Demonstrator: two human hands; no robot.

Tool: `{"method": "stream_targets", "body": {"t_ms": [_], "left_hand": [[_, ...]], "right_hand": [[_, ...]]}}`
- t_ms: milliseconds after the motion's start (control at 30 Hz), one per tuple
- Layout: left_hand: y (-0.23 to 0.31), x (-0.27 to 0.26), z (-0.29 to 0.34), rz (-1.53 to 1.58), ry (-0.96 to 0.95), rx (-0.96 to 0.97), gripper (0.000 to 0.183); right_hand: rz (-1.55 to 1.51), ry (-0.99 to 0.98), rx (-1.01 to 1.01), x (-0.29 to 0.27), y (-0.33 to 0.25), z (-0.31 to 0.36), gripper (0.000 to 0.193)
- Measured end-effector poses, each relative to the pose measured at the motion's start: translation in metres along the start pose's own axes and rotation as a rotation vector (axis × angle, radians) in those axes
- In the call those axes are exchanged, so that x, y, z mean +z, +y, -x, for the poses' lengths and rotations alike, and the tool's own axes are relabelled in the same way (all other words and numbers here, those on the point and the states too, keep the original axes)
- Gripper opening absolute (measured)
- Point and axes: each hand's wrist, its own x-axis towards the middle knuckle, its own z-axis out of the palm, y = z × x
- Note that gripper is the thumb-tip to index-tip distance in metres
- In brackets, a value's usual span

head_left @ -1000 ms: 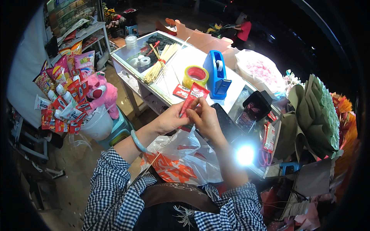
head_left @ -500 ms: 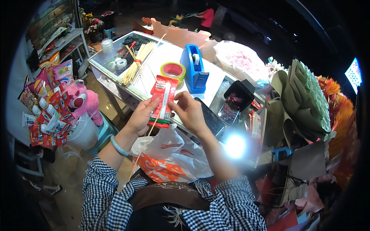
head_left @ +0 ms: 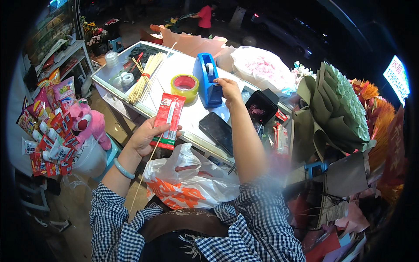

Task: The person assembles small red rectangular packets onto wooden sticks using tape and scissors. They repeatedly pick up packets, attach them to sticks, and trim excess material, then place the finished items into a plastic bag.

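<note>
My left hand [head_left: 146, 136] grips the lower part of a flat red snack packet [head_left: 169, 111], with the thumb across its front. A thin wooden skewer [head_left: 140, 183] runs from under that thumb down toward my apron. My right hand [head_left: 231, 92] reaches over the table, thumb and finger pinched on the tape end at the front of a blue tape dispenser [head_left: 204, 72]. The tape itself is too clear to make out well. Just left of the dispenser lies a yellow-edged roll of tape [head_left: 190, 95]. A black phone [head_left: 216, 130] rests beside my right forearm.
A bundle of skewers [head_left: 148, 76] lies on the white table [head_left: 168, 72]. A white and orange plastic bag [head_left: 185, 179] sits against me. Snack packets and a pink plush toy [head_left: 89, 124] fill the left side; wrapped bouquets [head_left: 336, 109] crowd the right.
My right hand has left the packet and moved up and right to the tape dispenser. My left hand keeps the packet and skewer, now slightly lower and farther left in view.
</note>
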Motion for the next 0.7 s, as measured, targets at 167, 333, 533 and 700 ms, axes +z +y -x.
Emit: {"method": "stream_targets", "body": {"t_ms": [167,333,533,700], "left_hand": [[-0.002,-0.001,0.000,-0.028,-0.015,-0.008,0.041],[-0.005,-0.006,-0.010,0.085,0.014,-0.061,0.041],[-0.009,-0.010,-0.022,-0.100,0.098,0.067,0.036],[-0.007,-0.013,-0.023,-0.057,0.151,0.179,0.026]], "right_hand": [[-0.223,0.012,-0.269,-0.001,0.011,0.021,0.018],[-0.101,0.009,-0.346,-0.017,0.025,0.036,0.012],[0.688,0.216,-0.373,-0.018,0.016,0.024,0.019],[1.041,0.149,-0.452,-0.018,0.008,0.002,0.021]]}}
